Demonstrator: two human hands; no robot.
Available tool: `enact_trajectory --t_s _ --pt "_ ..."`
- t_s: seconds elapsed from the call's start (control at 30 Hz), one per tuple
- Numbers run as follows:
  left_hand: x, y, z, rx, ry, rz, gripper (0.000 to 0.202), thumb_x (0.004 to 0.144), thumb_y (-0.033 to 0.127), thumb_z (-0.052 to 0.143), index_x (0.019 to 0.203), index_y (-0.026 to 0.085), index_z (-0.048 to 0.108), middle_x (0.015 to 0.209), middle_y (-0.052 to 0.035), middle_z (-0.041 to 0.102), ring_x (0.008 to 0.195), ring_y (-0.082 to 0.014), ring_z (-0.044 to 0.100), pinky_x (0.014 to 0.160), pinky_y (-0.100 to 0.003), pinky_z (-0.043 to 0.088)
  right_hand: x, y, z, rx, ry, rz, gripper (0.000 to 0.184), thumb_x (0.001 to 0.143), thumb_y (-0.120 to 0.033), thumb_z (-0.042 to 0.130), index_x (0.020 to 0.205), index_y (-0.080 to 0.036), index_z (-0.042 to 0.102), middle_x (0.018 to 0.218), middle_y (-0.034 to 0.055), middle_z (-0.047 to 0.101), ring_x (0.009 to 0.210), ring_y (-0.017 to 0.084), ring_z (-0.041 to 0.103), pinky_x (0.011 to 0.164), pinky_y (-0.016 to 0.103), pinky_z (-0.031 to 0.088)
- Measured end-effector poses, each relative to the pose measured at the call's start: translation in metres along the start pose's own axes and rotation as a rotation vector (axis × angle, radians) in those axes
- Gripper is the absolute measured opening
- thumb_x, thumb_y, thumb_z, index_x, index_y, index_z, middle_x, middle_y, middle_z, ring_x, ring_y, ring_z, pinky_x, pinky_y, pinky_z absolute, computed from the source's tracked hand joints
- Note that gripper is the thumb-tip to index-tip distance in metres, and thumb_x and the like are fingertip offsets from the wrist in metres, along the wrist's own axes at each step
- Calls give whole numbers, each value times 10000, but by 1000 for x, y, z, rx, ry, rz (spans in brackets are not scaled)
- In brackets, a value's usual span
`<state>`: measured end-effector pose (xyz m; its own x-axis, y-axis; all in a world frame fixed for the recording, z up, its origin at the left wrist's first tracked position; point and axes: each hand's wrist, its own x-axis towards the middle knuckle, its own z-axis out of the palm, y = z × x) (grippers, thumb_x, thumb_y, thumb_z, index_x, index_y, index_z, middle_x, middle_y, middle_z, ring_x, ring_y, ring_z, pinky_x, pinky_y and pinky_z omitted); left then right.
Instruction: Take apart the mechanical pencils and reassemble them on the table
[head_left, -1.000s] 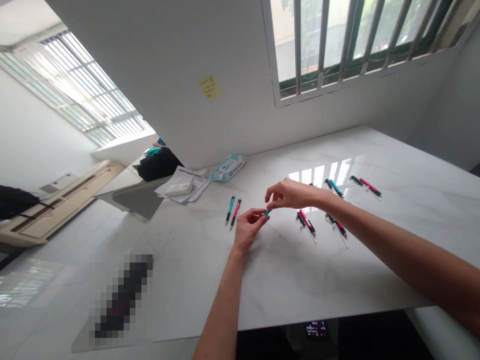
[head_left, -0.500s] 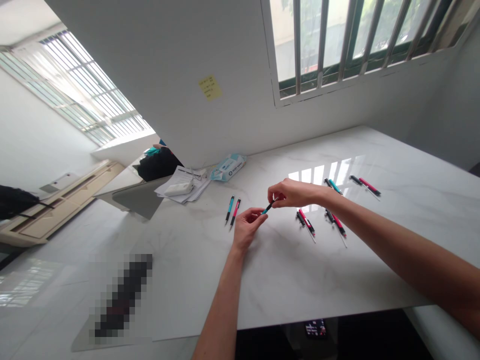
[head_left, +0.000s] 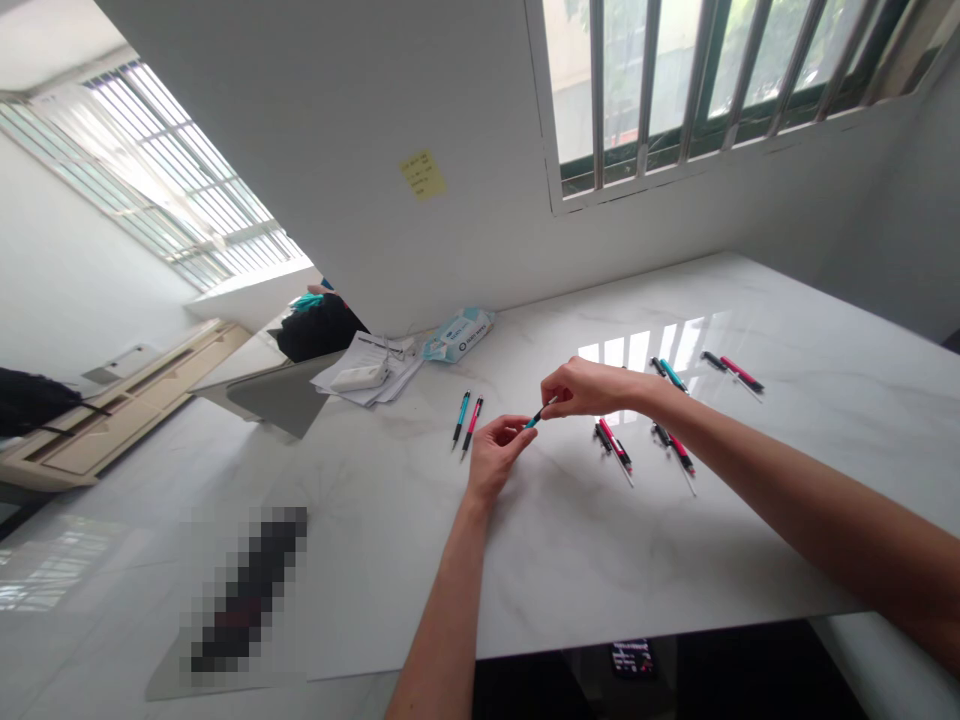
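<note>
Between my two hands, above the marble-patterned table (head_left: 555, 560), is a teal and black pen (head_left: 532, 419). My left hand (head_left: 496, 455) pinches its teal barrel between thumb and fingers. At the black end, the fingers of my right hand (head_left: 568, 388) are closed on it. Just left of my left hand lie a whole teal pen (head_left: 460, 418) and a whole pink pen (head_left: 472, 425), side by side. Below and right of my right hand rest pink pen parts (head_left: 613, 440) with black pieces and a white thin rod.
More pen parts lie to the right: a pink set (head_left: 681, 450), a teal set (head_left: 673, 374) and another pink set (head_left: 739, 371). A wipes pack (head_left: 459, 335) and papers (head_left: 390, 385) sit at the back. A phone (head_left: 632, 657) shows below the table's front edge.
Both hands keep their hold on the pen and have barely moved. My right hand's fingers have shifted very slightly at the black end.
</note>
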<state>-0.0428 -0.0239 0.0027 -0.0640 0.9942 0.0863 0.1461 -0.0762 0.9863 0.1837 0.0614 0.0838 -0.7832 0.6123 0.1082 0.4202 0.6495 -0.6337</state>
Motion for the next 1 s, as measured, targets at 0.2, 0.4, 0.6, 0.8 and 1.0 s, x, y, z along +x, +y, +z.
enact_trajectory --t_s 0.2,0.4,0.6,0.8,1.0 --pt "0 1 0 -9 -3 -6 348 709 445 906 915 178 819 669 -6 652 600 -105 492 570 -246 323 0 -2 1 -10 17 -17 210 902 -412 739 965 -216 781 807 45 753 715 166 659 644 275 440" --pt "-1 0 0 -4 -3 -5 335 714 433 903 918 181 820 651 4 630 587 -94 455 557 -241 293 0 -1 0 -2 -11 22 232 888 -434 735 949 -214 777 804 36 763 683 157 654 623 272 437" --pt "0 -1 0 -5 0 -5 324 729 428 895 923 181 815 666 2 635 598 -95 459 566 -242 299 1 0 1 4 -12 -2 211 924 -406 695 921 -208 770 780 29 767 669 150 650 628 268 432" --pt "0 2 1 -23 2 -11 345 701 431 908 918 179 813 665 2 646 598 -100 483 575 -241 328 2 2 3 6 11 -36 288 861 -383 782 1108 -235 758 855 34 768 732 168 669 642 262 437" --pt "0 1 1 -8 13 -7 320 729 439 890 903 180 824 738 -23 697 651 -115 536 610 -244 379 1 2 -1 -61 15 -25 144 886 -355 770 924 -218 791 816 36 746 699 154 628 641 266 412"
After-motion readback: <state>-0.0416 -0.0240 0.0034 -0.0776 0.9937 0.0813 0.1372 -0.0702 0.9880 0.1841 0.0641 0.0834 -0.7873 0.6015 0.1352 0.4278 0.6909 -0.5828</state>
